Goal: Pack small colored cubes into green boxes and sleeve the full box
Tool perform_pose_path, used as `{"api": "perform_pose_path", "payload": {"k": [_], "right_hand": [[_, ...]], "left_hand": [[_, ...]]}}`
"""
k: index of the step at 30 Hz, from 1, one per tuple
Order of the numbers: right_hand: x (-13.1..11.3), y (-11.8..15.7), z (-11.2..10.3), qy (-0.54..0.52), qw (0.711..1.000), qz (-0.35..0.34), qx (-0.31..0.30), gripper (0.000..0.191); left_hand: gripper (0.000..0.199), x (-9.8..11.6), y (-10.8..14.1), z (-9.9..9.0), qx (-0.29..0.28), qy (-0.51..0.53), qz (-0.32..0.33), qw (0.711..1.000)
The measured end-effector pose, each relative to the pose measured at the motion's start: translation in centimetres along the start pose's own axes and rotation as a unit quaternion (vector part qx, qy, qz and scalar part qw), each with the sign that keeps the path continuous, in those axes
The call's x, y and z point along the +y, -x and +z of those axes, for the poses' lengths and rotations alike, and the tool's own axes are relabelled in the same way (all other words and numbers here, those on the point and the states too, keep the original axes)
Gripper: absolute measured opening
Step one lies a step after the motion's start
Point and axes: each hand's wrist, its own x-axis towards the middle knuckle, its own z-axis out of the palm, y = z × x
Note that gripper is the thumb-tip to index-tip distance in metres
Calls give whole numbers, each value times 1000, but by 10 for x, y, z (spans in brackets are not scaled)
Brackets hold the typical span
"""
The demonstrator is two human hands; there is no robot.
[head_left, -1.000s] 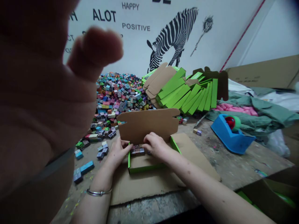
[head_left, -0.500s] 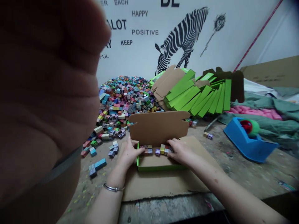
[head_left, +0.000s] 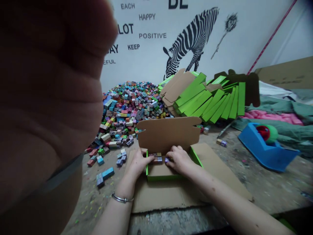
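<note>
An open cardboard box (head_left: pixel 165 178) with green sides and a raised brown lid (head_left: pixel 168 132) sits in front of me. My left hand (head_left: pixel 139 164) grips its left wall, the thumb reaching inside against a cluster of small patterned blocks (head_left: pixel 157 160). Inside the box, my right hand (head_left: pixel 179 160) is closed over small blocks, with a purple block (head_left: pixel 167 160) showing at its fingertips. The rest of what it holds is hidden under the fingers. A bracelet (head_left: pixel 122 198) circles my left wrist.
A heap of small coloured blocks (head_left: pixel 132 104) rises behind left, with a few loose blue blocks (head_left: pixel 107 173) nearer. Green folded boxes (head_left: pixel 210 101) are stacked behind right. A blue tape dispenser (head_left: pixel 266 150) stands right. Flat cardboard (head_left: pixel 168 199) lies underneath. A blurred hand (head_left: pixel 53 98) fills the left foreground.
My right hand has moved left inside the box, covering blocks that showed before and uncovering the right wall. My left hand keeps its place at the left wall. The view has shifted slightly.
</note>
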Motion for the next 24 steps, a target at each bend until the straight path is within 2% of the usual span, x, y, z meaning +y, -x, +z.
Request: {"api": "perform_pose_path", "payload": {"k": [7, 10, 12, 15, 18, 24], "right_hand": [[-5, 1, -6, -103, 992, 44, -63, 23], [0, 5, -11, -119, 991, 42, -40, 34], [8, 8, -13, -87, 995, 44, -7, 38], [21, 9, -12, -27, 998, 51, 6, 33], [28, 8, -6, -40, 997, 59, -18, 27], [11, 3, 0, -94, 995, 17, 3, 20]], "left_hand": [[34, 7, 2, -2, 7, -14, -16, 1000], [33, 13, 5, -4, 8, -19, -22, 1000], [34, 15, 5, -4, 4, -16, -27, 1000], [38, 13, 4, -2, -8, -1, -38, 999], [43, 8, 2, 0, -18, 14, -44, 999], [44, 6, 1, 1, -23, 29, -40, 999]]}}
